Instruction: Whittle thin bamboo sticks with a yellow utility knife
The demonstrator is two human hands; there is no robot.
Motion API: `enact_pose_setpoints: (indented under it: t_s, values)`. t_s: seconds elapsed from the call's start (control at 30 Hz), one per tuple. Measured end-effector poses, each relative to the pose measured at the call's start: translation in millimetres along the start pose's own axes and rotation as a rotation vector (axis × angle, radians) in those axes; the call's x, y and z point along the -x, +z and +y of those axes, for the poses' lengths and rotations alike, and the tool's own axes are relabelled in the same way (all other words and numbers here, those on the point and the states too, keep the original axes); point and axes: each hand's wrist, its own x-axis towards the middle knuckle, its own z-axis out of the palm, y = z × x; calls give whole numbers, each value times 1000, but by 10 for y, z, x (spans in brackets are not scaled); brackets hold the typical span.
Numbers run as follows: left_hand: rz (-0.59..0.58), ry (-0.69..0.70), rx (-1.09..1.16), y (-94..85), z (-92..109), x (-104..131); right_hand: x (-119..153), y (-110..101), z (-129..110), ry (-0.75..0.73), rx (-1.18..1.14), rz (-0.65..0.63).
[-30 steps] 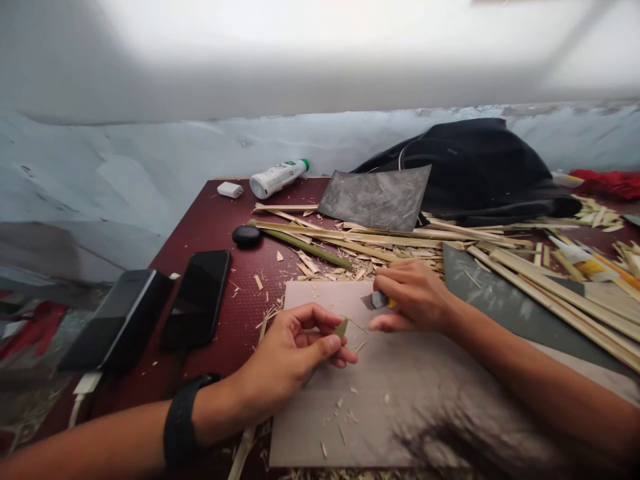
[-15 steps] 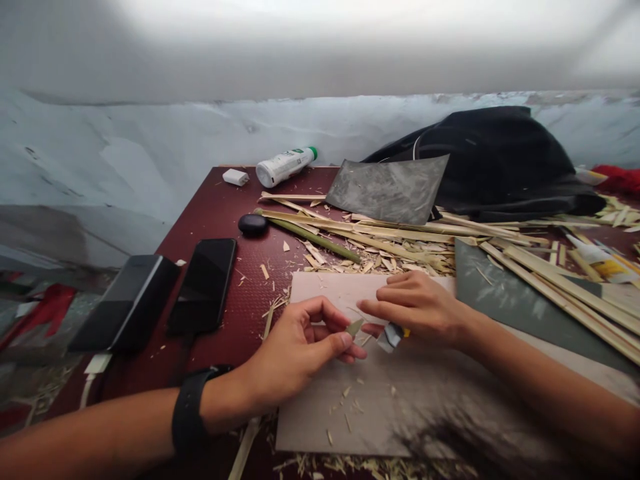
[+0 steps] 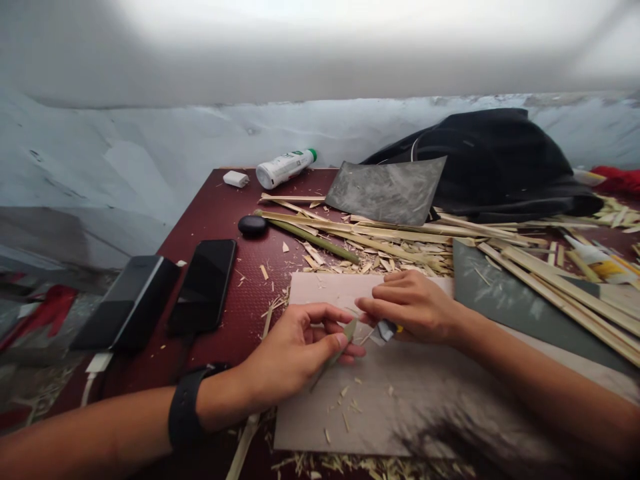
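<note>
"What does the left hand (image 3: 303,350) hold?"
"A greenish strip (image 3: 351,329), pinched, its tip poking out toward the right hand (image 3: 420,308)."
"And that one?"
"Wrapped around a cutter (image 3: 386,331), just beside the strip; I can't tell whether they touch."
"Underneath?"
"A pale board (image 3: 300,417) strewn with shavings (image 3: 345,421). Light strips (image 3: 390,231) lie beyond the hands; left of them, a black phone (image 3: 204,287) sits on the tabletop (image 3: 205,217)."
</note>
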Motion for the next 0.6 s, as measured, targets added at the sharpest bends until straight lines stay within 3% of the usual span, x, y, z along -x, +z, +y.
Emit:
enact_pose_setpoints:
  t_s: [0.17, 0.4, 0.6]
  values:
    - [33, 54, 118, -3, -28, -9, -32, -8, -54, -33, -21, 5]
    - [52, 72, -116, -69, 8, 9, -57, 17, -111, -55, -38, -5]
    - [25, 5, -142, -65, 45, 3, -44, 37, -88, -48, -15, -33]
